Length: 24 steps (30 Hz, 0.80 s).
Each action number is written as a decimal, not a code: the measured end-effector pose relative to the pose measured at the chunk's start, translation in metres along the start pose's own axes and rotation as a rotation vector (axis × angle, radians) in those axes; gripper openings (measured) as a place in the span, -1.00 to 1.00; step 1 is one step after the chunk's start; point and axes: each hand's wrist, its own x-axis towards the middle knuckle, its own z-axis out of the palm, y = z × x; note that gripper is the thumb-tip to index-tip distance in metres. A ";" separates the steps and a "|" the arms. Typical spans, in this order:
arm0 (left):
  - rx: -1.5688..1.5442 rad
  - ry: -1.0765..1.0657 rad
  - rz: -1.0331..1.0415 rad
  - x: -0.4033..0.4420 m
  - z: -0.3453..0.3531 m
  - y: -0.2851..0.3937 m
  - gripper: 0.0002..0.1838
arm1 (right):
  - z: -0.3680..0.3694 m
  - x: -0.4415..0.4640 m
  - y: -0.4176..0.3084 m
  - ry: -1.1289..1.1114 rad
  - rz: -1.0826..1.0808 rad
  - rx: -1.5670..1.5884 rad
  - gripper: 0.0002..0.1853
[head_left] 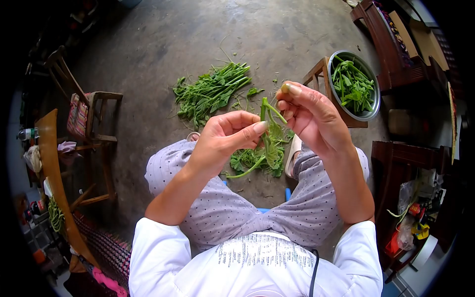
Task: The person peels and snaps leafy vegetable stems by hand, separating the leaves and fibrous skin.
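Between the thumb and fingers of my left hand [225, 133] is a green leafy stem [264, 111], held upright with its leaf drooping below. My right hand [316, 114] is raised beside the stem's top, thumb and forefinger pinched together; whatever is in the pinch is too small to make out. Beyond my hands, a heap of leafy green stems [213, 94] lies on the concrete floor. Below the held stem, between my feet, is a smaller pile of leaves and trimmings [272, 161], partly hidden by the stem.
To the right, a metal basin [377, 96] of cut greens rests on a wooden stool [316, 74]. A wooden chair [94, 106] and a table edge [49, 148] are at the left. Dark wooden furniture [405, 153] lines the right side. Plant scraps dot the floor.
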 end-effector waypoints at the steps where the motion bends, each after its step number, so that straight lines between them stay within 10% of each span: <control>1: 0.000 0.000 0.000 0.000 0.000 0.000 -0.82 | 0.001 0.000 -0.001 0.000 0.000 -0.001 -0.74; 11: -0.002 -0.019 -0.006 -0.004 -0.002 0.002 -0.77 | -0.004 0.004 -0.015 0.077 -0.111 0.138 -0.72; 14: -0.019 -0.008 0.028 -0.005 -0.002 0.004 -0.78 | 0.010 -0.001 -0.017 0.052 -0.221 -0.755 -0.69; 24: 0.217 0.131 0.294 -0.004 0.005 -0.006 -0.84 | 0.018 0.002 0.019 0.039 -0.408 -1.035 -0.81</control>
